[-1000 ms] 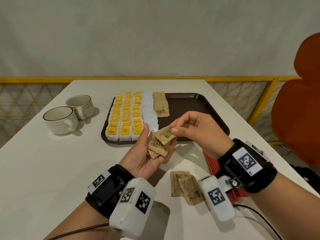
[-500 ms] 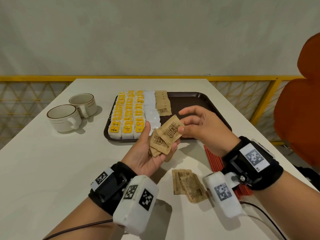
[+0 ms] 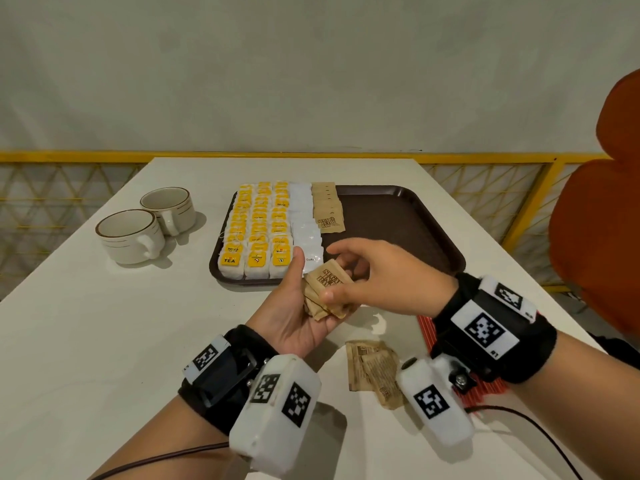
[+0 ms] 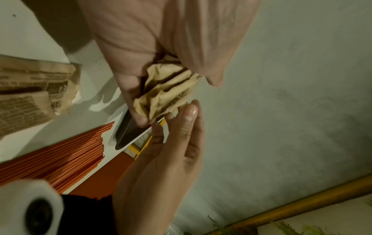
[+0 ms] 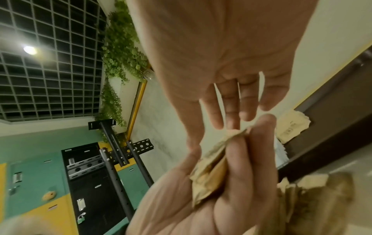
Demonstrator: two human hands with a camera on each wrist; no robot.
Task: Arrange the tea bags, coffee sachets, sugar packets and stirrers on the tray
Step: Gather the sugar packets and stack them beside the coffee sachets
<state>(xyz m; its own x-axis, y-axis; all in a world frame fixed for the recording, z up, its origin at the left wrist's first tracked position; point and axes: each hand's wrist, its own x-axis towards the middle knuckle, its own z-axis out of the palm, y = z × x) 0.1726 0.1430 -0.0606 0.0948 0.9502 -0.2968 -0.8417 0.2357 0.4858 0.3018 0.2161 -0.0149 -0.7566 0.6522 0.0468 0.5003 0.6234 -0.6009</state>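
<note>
My left hand (image 3: 320,285) lies palm up just in front of the brown tray (image 3: 398,220) and grips a small stack of brown sugar packets (image 3: 330,278), also seen in the left wrist view (image 4: 167,90) and the right wrist view (image 5: 209,171). My right hand (image 3: 346,268) hovers over the stack; its thumb rests on the front edge and its nearly straight fingers (image 5: 231,111) touch the far edge. On the tray lie rows of yellow tea bags (image 3: 258,230), a column of white coffee sachets (image 3: 304,230) and a column of sugar packets (image 3: 327,209).
Loose sugar packets (image 3: 374,368) lie on the white table under my right wrist. Red stirrers (image 3: 427,327) lie beside them, partly hidden by the wrist. Two cups (image 3: 138,233) stand left of the tray. An orange chair (image 3: 595,220) is at the right.
My right hand laid the packet it pinched onto the stack in my left hand, then moved down and left over the stack. Both hands drifted slightly toward the tray.
</note>
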